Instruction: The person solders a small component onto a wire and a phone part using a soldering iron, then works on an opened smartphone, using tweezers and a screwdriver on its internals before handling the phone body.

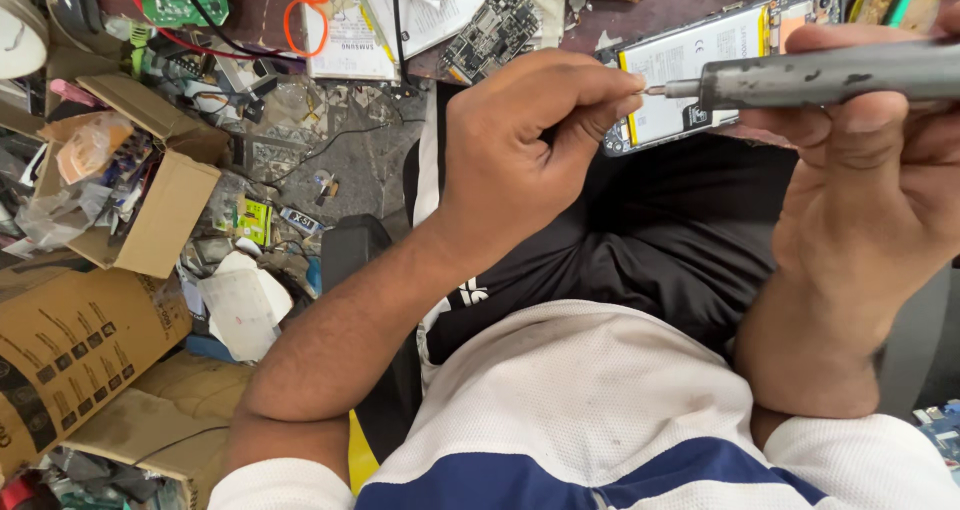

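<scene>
Left hand (pixel 520 150) curled into a loose fist, thumb and forefinger pinched together; right hand (pixel 880 170) wrapped closed, both forearms raised and bare

Phone repair workshop: circuit boards (pixel 492 30), opened phone (pixel 700 60), loose wires (pixel 200 40), cardboard boxes (pixel 150 200) cluttering floor.

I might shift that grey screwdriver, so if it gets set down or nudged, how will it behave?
The grey screwdriver looks stiff: a straight, round barrel in the right hand. It would probably roll if nudged. Its thin tip, pinched by the left hand, seems the delicate part.
</scene>
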Tool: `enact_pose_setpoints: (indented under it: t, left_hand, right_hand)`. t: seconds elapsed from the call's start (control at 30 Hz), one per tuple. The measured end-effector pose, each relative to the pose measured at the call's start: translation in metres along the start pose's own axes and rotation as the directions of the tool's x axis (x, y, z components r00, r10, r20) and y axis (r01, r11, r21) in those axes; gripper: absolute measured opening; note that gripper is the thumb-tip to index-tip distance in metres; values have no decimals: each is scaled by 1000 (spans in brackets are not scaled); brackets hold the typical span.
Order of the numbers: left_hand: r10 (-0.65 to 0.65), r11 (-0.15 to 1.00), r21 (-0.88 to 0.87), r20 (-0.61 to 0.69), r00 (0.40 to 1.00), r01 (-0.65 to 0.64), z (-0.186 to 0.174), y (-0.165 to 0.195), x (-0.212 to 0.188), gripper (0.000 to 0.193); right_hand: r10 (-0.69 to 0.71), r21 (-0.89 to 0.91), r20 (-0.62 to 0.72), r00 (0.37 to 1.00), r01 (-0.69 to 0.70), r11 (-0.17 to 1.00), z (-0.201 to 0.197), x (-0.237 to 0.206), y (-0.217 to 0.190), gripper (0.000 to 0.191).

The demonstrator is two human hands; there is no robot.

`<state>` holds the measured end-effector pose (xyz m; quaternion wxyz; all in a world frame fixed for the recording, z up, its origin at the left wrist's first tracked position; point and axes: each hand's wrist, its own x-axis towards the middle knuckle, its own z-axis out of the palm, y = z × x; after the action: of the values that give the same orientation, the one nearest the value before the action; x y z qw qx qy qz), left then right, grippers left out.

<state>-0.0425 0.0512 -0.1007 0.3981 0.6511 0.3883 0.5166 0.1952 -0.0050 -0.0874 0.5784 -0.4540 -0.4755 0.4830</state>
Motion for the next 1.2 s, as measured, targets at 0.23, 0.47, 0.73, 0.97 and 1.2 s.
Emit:
enact_pose_setpoints:
  t: [0.23,0.47,0.73,0.97,1.2]
  left_hand:
    - [-90,994,-49,73,993,94,-1,-5,-4,7]
    - [-165,965,-187,110,980,184,0,-6,2,37]
    - [-71,947,320,110,991,32,-16,-20,12,17]
    - [-10,885,465,110,994,-42,1,-29,6,30]
    - [-31,844,535,131,991,-44,5,-30,6,20]
  right_hand:
    - [-52,-17,48,998,53,998,0,-4,5,39]
    - [-107,-68,17,994,108,992,-7,-7,17,28]
    - [-342,-308,34,939,335,890,-24,3,39,32]
    - [-452,-574,241,859,501,647,-15,12,51,39]
    - [-442,-618,321,838,539,572,-8,18,56,49]
